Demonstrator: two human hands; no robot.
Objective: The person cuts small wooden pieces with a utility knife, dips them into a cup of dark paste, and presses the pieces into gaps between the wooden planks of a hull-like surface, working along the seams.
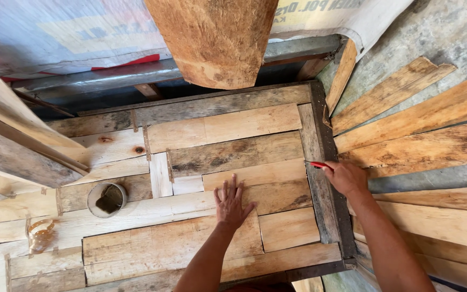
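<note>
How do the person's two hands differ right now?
The left hand lies flat and open on the patchwork wooden panel, fingers spread, holding nothing. The right hand is curled shut around a red pencil, working at the dark right edge board. Both are bare and touch the same panel.

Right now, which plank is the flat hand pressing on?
The left hand lies flat on the pale plank in the middle of the patchwork floor, just beside the dark frame strip where the right hand holds a red pencil.
</note>
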